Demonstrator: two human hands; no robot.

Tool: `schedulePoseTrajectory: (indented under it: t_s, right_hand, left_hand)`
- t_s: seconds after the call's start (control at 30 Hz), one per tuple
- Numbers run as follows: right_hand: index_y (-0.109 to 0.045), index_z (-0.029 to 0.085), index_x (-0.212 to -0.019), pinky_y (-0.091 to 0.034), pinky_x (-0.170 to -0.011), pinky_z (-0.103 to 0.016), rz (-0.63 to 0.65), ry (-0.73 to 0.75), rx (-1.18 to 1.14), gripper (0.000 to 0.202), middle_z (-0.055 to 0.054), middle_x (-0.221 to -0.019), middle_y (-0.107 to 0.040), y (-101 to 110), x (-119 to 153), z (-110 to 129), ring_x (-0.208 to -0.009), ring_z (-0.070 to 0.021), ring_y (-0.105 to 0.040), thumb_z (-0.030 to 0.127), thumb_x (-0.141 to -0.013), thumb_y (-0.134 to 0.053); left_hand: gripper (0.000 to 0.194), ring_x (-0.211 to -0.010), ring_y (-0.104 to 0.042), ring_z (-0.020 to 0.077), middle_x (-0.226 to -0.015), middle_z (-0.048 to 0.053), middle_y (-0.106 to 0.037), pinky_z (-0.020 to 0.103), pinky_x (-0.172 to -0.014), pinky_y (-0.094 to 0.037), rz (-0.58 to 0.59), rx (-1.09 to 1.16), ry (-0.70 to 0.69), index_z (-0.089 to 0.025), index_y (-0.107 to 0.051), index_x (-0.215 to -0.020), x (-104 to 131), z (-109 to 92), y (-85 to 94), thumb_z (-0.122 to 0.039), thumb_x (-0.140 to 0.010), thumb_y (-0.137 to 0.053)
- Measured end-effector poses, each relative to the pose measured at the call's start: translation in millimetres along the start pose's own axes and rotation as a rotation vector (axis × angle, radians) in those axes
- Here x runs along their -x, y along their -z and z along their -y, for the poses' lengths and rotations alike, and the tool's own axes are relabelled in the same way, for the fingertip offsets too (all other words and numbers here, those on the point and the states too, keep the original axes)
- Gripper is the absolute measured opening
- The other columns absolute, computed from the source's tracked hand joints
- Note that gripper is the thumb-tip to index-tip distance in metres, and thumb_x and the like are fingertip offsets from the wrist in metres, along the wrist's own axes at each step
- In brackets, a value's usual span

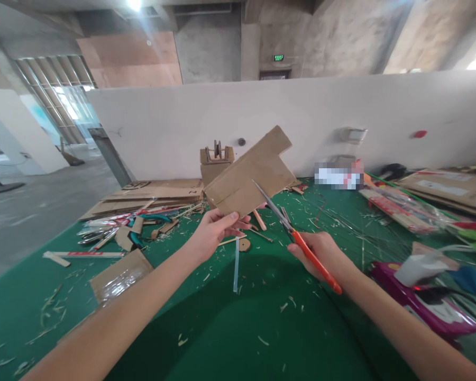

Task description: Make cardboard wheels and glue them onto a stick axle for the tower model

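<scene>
My left hand (216, 230) pinches the lower edge of a brown cardboard piece (249, 177), thumb in front, and holds it tilted above the table. The piece has a stepped notch at its upper right. My right hand (321, 254) grips scissors (309, 255) with orange handles. Their blades point up and left, and the tip overlaps the cardboard's face in view; whether the blades straddle the edge I cannot tell. Below the cardboard lie a small round cardboard disc (244, 245) and a translucent glue stick (236, 264).
The green table (241, 328) is strewn with shavings. Flat cardboard (154, 191), pliers (136, 233) and a taped cardboard piece (122, 275) lie left. A cardboard box with a wheel-like assembly (217, 154) stands behind. To the right is a purple power strip (432, 312) with plugs and cables.
</scene>
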State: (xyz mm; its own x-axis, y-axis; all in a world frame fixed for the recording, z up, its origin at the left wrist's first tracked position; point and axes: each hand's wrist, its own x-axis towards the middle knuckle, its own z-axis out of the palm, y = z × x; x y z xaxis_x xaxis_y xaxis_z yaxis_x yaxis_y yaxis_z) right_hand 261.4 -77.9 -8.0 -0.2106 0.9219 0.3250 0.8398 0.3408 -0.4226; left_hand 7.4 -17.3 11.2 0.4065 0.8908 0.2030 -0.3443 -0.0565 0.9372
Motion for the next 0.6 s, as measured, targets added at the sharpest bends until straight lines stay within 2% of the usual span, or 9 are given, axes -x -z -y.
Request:
schedulePoseTrajectory:
  t_s: [0.07, 0.17, 0.3, 0.43, 0.5, 0.6]
  right_hand:
    - [-0.033, 0.024, -0.058, -0.027, -0.048, -0.028, 0.012, 0.007, -0.008, 0.044, 0.003, -0.048, -0.038, 0, 0, -1, -0.044, -0.0124, -0.034, 0.056, -0.087, -0.042]
    - [-0.035, 0.024, -0.058, -0.027, -0.048, -0.027, 0.064, 0.000, -0.034, 0.044, 0.004, -0.050, -0.038, 0, -1, 0, -0.045, -0.0115, -0.033, 0.057, -0.085, -0.045]
    - [-0.040, 0.022, -0.060, -0.028, -0.047, -0.026, 0.155, -0.014, -0.124, 0.042, 0.004, -0.052, -0.041, 2, 0, 3, -0.047, -0.0107, -0.036, 0.055, -0.085, -0.047]
    - [-0.055, 0.018, -0.070, -0.034, -0.046, -0.025, 0.222, 0.014, -0.264, 0.042, -0.001, -0.060, -0.054, 4, 1, 3, -0.053, -0.0130, -0.047, 0.056, -0.086, -0.047]
    - [-0.061, 0.016, -0.077, -0.040, -0.048, -0.026, 0.271, 0.028, -0.363, 0.046, -0.006, -0.070, -0.063, 5, 3, 4, -0.060, -0.0161, -0.056, 0.058, -0.088, -0.045]
    - [-0.065, 0.013, -0.084, -0.045, -0.047, -0.026, 0.360, 0.019, -0.500, 0.058, -0.011, -0.080, -0.067, 6, 7, 9, -0.067, -0.0191, -0.063, 0.064, -0.089, -0.038]
  left_hand:
    - [0.036, -0.085, -0.069, 0.0233, -0.099, 0.012, -0.072, 0.034, -0.070, -0.056, -0.005, 0.044, -0.026, -0.017, -0.069, -0.100, -2, -7, 2.8, -0.040, -0.073, -0.075]
    - [0.042, -0.091, -0.067, 0.0224, -0.108, 0.009, -0.070, 0.031, -0.069, -0.056, -0.097, 0.088, -0.108, -0.022, -0.066, -0.107, -7, -23, 8.3, -0.041, -0.072, -0.076]
    - [0.036, -0.081, -0.066, 0.0157, -0.095, 0.004, -0.071, 0.024, -0.068, -0.053, -0.165, -0.113, -0.163, -0.018, -0.068, -0.101, -12, -40, 17.7, -0.030, -0.068, -0.080]
    - [0.036, -0.075, -0.064, 0.0131, -0.087, 0.002, -0.070, 0.022, -0.064, -0.051, -0.235, -0.128, -0.213, -0.017, -0.067, -0.097, -15, -41, 21.0, -0.027, -0.066, -0.082]
    - [0.039, -0.075, -0.065, 0.0134, -0.087, 0.001, -0.069, 0.024, -0.066, -0.052, -0.291, -0.060, -0.232, -0.017, -0.065, -0.096, -15, -38, 17.8, -0.025, -0.063, -0.083]
    - [0.036, -0.075, -0.065, 0.0146, -0.084, 0.003, -0.069, 0.027, -0.068, -0.053, -0.357, 0.050, -0.239, -0.015, -0.063, -0.089, -15, -34, 8.3, -0.026, -0.062, -0.083]
